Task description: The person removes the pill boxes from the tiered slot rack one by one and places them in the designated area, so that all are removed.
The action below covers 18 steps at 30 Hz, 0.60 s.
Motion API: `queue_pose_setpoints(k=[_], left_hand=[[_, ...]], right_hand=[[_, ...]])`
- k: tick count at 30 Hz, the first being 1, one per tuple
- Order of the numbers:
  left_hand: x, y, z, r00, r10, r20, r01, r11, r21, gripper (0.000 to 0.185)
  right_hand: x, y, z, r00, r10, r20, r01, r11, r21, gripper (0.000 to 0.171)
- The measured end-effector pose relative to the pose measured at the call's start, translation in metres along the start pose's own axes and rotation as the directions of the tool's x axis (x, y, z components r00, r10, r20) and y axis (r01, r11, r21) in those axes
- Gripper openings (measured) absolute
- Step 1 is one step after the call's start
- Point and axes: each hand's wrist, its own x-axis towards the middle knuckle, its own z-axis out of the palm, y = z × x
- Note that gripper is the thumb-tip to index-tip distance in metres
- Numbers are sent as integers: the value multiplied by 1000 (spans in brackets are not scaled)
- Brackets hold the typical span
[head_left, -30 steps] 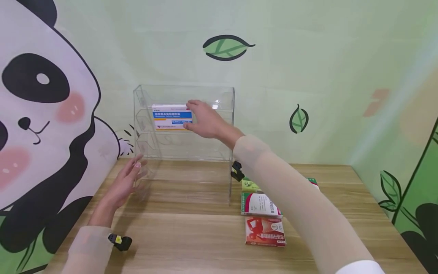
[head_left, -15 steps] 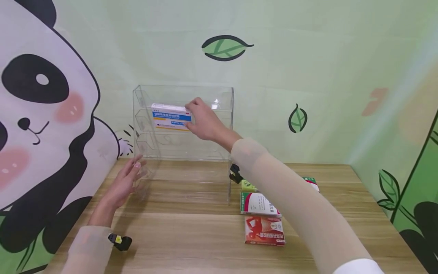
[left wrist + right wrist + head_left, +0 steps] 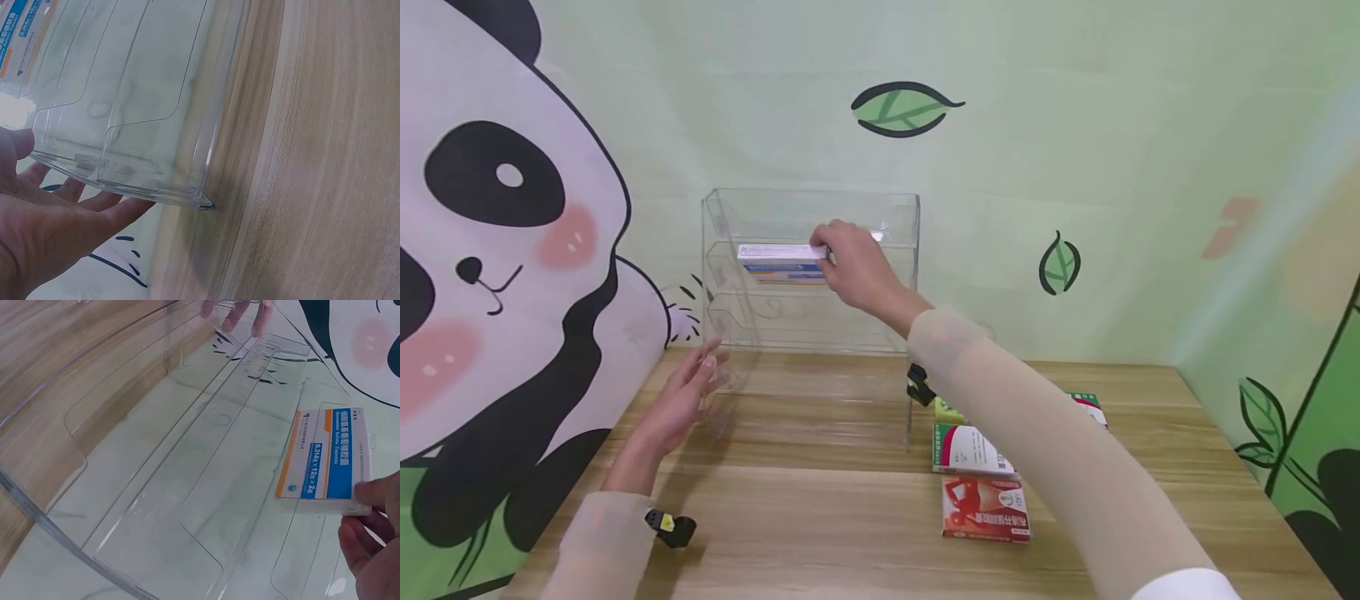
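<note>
The right hand [image 3: 857, 267] pinched the end of a white, blue and orange medicine box [image 3: 781, 257] between thumb and curled fingers [image 3: 378, 490], holding it level inside the clear acrylic tiered rack [image 3: 895, 225], at the second tier from the top and toward the rack's left half. In the right wrist view the box [image 3: 326, 460] lay flat against a sloped clear panel, its printed face up.

The left hand [image 3: 681, 400] had its fingers straight and slightly spread, pressed flat against the rack's left side wall near the bottom front corner; the left wrist view showed the fingers [image 3: 94, 203] lying along the outside of the clear wall [image 3: 125, 125].

The rack stood on a wooden table [image 3: 820, 525] against a pale green wall with leaf drawings and a panda mural [image 3: 490, 275]. Just right of the rack, three more medicine boxes lay on the table: a red one [image 3: 985, 508] nearest, a white and green one [image 3: 966, 448] behind it, and a yellow-green one [image 3: 947, 408] partly hidden by the right forearm. Another box [image 3: 1088, 407] showed past the arm.
</note>
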Motion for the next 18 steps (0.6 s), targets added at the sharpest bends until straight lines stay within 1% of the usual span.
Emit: queue_pose_setpoints(k=[4, 7, 12, 16, 18], left_hand=[[0, -1, 0, 1000, -1, -2, 1, 1000, 3, 63], [1, 0, 1, 1000, -4, 1, 4, 1000, 7, 63], [2, 1, 3, 1000, -5, -2, 5, 1000, 9, 64], [1, 1, 3, 1000, -9, -4, 9, 1000, 6, 63], [0, 1, 2, 1000, -13, -7, 13, 1000, 4, 63]], right_hand=[[-3, 3, -8, 996, -17, -83, 17, 1000, 5, 20], [-8, 8, -19, 993, -32, -110, 34, 999, 19, 20], [-24, 21, -43, 994, -32, -104, 41, 996, 84, 22], [-45, 35, -64, 995, -18, -101, 33, 988, 149, 22], [-57, 43, -74, 995, -3, -98, 18, 987, 160, 23]])
